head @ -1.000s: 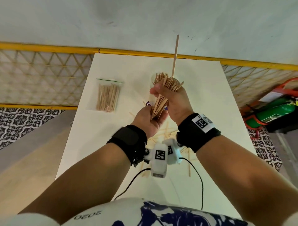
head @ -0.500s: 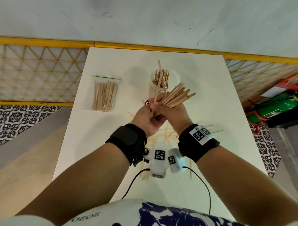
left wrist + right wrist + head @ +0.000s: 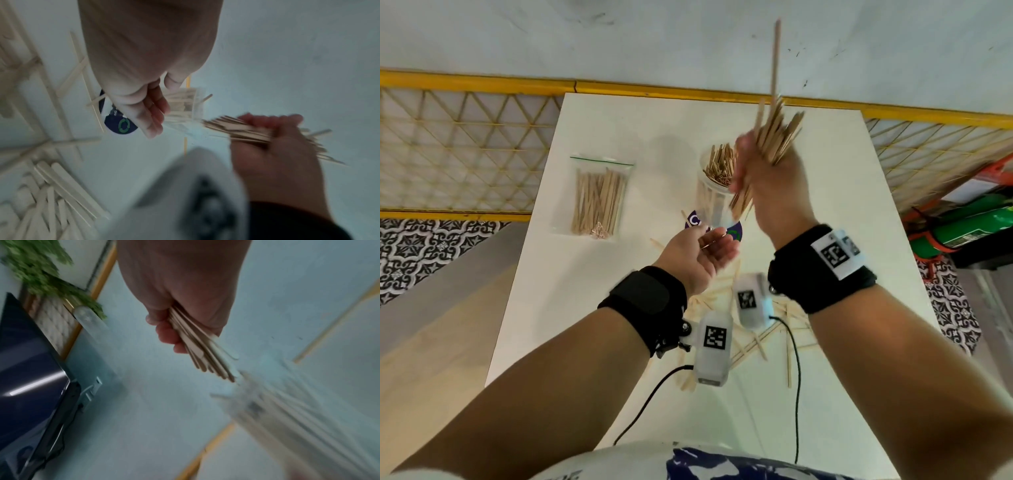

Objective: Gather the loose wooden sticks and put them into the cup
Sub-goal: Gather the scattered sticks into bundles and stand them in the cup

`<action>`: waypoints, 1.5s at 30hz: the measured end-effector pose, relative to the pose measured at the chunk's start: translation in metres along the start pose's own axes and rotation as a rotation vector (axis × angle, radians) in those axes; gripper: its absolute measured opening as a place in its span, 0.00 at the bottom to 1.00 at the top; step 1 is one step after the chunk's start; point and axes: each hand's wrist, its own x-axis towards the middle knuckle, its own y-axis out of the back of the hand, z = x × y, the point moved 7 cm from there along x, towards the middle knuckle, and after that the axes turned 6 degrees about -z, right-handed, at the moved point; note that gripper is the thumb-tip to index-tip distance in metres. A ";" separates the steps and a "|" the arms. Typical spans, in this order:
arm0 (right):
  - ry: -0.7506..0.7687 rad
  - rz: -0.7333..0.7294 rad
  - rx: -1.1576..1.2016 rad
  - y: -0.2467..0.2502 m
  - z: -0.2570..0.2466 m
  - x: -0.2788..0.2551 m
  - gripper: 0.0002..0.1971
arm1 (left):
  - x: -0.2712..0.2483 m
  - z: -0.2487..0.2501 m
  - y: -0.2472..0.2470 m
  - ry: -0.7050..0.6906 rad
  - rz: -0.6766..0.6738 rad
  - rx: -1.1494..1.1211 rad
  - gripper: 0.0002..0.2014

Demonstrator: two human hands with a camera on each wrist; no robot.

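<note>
My right hand (image 3: 767,178) grips a bundle of wooden sticks (image 3: 777,133) raised above and just right of the clear cup (image 3: 710,198); one stick pokes far up out of the bundle. The cup stands on the white table (image 3: 619,130) with several sticks in it. The right wrist view shows the bundle of sticks (image 3: 203,352) fanning out of my right hand (image 3: 185,305). My left hand (image 3: 702,253) hovers open, palm up, near the cup's base, holding nothing; its fingers (image 3: 152,116) are relaxed. Loose sticks (image 3: 774,329) lie scattered on the table under my wrists.
A zip bag of sticks (image 3: 597,198) lies left of the cup. A dark round label (image 3: 732,231) sits at the cup's base. Cables (image 3: 796,377) trail from the wrist cameras. Yellow lattice railing (image 3: 465,147) flanks the table; green cylinders (image 3: 969,222) lie at right.
Both hands held the bundle together before. Now my left hand has let go and dropped open, while my right hand has lifted the bundle up and to the right of the cup.
</note>
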 end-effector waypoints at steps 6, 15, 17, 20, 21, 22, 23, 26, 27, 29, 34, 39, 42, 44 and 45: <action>0.172 0.136 0.009 0.030 -0.041 0.060 0.06 | 0.021 0.017 0.035 -0.053 0.076 0.167 0.17; -0.011 0.137 -0.111 0.044 0.041 0.074 0.09 | 0.043 0.071 0.062 -0.222 0.242 0.589 0.11; 0.026 0.148 -0.127 0.046 0.037 0.074 0.10 | 0.052 0.088 0.057 -0.341 0.292 0.973 0.10; 0.062 0.150 -0.155 0.050 0.031 0.075 0.08 | 0.063 0.095 0.041 -0.535 0.248 1.473 0.11; 0.081 0.157 -0.161 0.051 0.027 0.075 0.08 | 0.069 0.092 0.040 -0.557 0.203 1.584 0.16; 0.119 0.163 -0.145 0.053 0.020 0.075 0.06 | 0.074 0.085 0.037 -0.556 0.158 1.727 0.22; 0.164 0.170 -0.120 0.055 0.011 0.073 0.06 | 0.080 0.078 0.038 -0.527 0.119 1.889 0.25; 0.311 0.187 -0.095 0.055 -0.017 0.063 0.09 | 0.090 0.059 0.045 -0.432 0.035 2.210 0.31; 0.309 0.185 -0.140 0.053 -0.017 0.061 0.11 | 0.092 0.053 0.051 -0.408 0.020 2.280 0.32; 0.221 0.087 -0.263 0.041 -0.002 0.062 0.12 | 0.087 0.041 0.059 -0.407 0.013 2.360 0.33; 0.218 -0.032 -0.718 0.041 0.043 0.046 0.23 | 0.049 0.004 0.077 -0.403 -0.026 2.363 0.38; 0.141 -0.342 -1.011 0.016 0.055 0.042 0.25 | -0.003 -0.033 0.093 -0.417 -0.180 2.355 0.49; 0.397 -0.362 -1.220 0.001 0.047 0.031 0.27 | -0.025 -0.036 0.104 -0.485 -0.125 2.335 0.40; 0.497 -0.050 -1.078 0.026 0.030 0.023 0.22 | -0.036 -0.032 0.122 -0.492 0.013 2.310 0.40; 0.458 0.110 -0.998 0.047 0.030 0.018 0.20 | -0.040 -0.030 0.135 -0.454 0.075 2.296 0.44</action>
